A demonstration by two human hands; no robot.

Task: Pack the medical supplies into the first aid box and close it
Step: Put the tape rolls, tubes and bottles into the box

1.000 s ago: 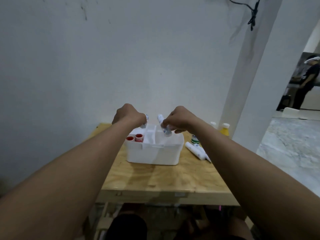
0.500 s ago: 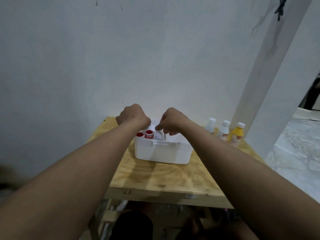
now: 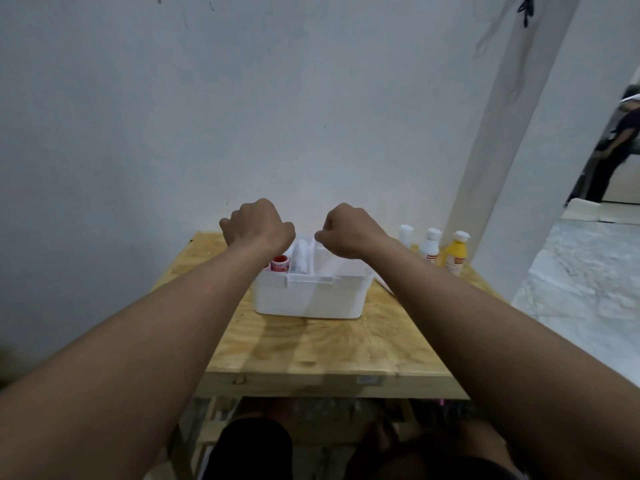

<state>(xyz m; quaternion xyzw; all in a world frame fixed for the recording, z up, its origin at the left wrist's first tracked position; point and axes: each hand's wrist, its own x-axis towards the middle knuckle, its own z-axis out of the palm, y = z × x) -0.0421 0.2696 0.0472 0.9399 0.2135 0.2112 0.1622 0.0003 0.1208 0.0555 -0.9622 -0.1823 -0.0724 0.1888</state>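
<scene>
The white tube (image 3: 300, 256) held by the right hand (image 3: 349, 232) a second before now stood inside the white first aid box (image 3: 311, 296), mid-desk; beside it a red roll (image 3: 280, 264) reading "PLAST". Both hands, left (image 3: 258, 225), hovered curled, empty

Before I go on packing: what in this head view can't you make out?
- Left hand: fingers curl away; a grip is undecidable.
- Right hand: the same.
- First aid box: both hands cover its far side.
- Bottles: label print too small.
- White item: forearm hides most.
</scene>
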